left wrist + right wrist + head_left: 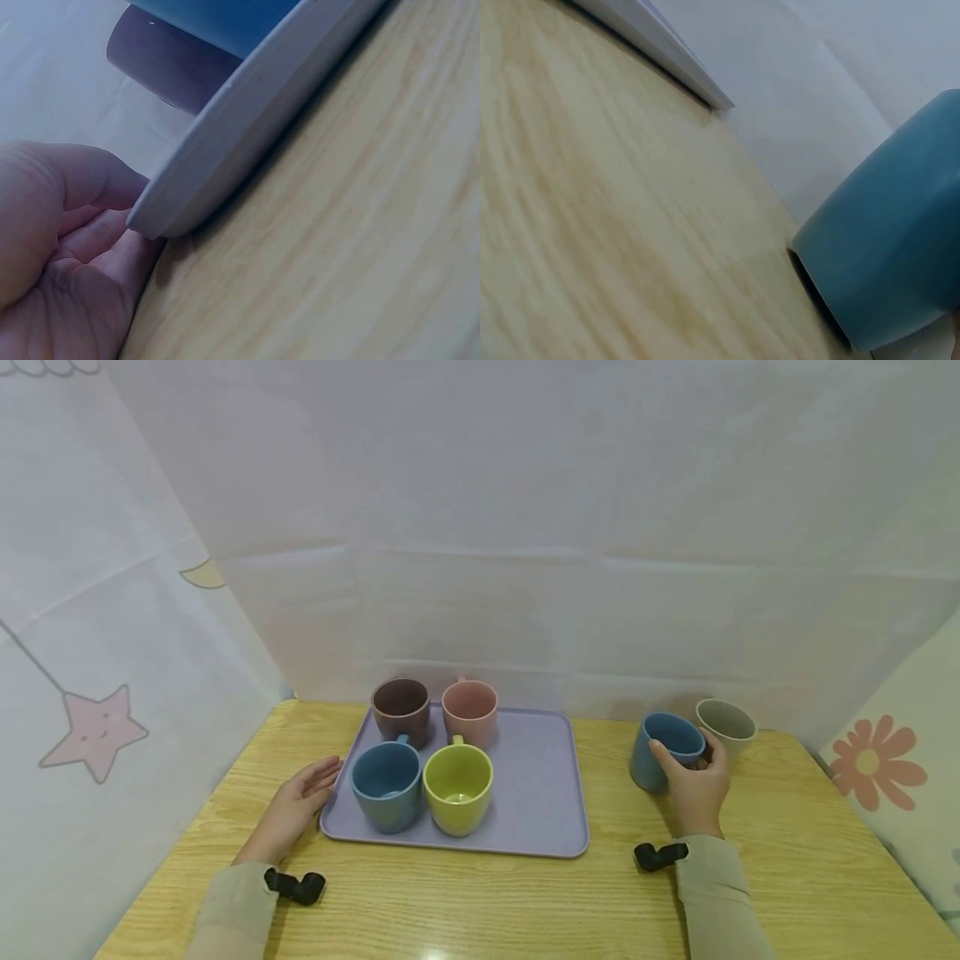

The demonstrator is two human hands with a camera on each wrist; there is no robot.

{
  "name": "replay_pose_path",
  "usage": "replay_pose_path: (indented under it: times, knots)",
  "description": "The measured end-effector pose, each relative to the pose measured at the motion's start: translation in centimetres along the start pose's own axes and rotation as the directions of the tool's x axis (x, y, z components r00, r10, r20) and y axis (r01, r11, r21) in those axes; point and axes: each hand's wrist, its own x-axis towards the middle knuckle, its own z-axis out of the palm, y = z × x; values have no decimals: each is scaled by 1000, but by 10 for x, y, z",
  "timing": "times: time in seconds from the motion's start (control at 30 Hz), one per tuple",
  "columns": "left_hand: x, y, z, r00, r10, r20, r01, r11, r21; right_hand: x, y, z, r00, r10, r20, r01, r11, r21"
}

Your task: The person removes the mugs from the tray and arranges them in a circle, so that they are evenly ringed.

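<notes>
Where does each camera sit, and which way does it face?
Head: on the head, facing forward and down at the tray and tabletop; left hand, right hand and sleeves show.
Left wrist: on that wrist, facing the tray's edge; that hand shows at left.
Right wrist: on that wrist, facing the tabletop and gripped blue mug; at most a hand sliver shows.
Shared: both wrist views show the tray's edge.

Blu mug looks matt, tray smooth plas.
</notes>
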Motion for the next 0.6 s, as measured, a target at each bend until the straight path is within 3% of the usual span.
replay_pose_path:
  times: [0.6]
  knots:
    - [-1,1,1,1000,15,5,-15,1000,-6,1,11,-1,987,-123,-102,125,992,12]
